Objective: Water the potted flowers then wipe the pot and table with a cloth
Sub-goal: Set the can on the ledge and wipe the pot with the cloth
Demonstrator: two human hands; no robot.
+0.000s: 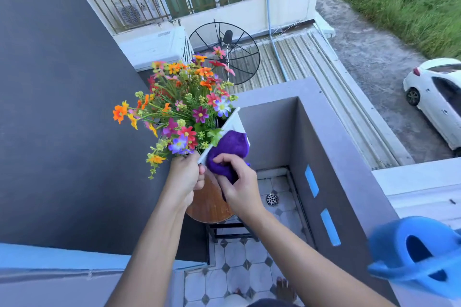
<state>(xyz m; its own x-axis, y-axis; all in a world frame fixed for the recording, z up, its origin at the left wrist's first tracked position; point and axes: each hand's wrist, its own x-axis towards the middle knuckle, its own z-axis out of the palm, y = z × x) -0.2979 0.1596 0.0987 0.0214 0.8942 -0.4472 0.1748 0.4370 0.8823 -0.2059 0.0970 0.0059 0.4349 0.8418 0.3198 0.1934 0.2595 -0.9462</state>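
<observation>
Round wooden table [209, 208], tiled balcony floor [235, 255], grey parapet [349, 154]

Wall [62, 107] shuts 9 o'clock of the table [209, 207]; parapet [324, 132] shuts 12 and 3. Flowers [179, 112] crowd the pot [234, 119] from 9 to 12; left hand [184, 177], right hand [239, 182] and cloth [229, 147] fill its 6. Floor [237, 254] at 6 lies open; can [411, 252] at 4, seemingly on the parapet.

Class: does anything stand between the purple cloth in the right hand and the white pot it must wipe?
Nothing visible does. The right hand holds the cloth against the pot, on its white side; the left hand grips the near corner, beside it.
</observation>
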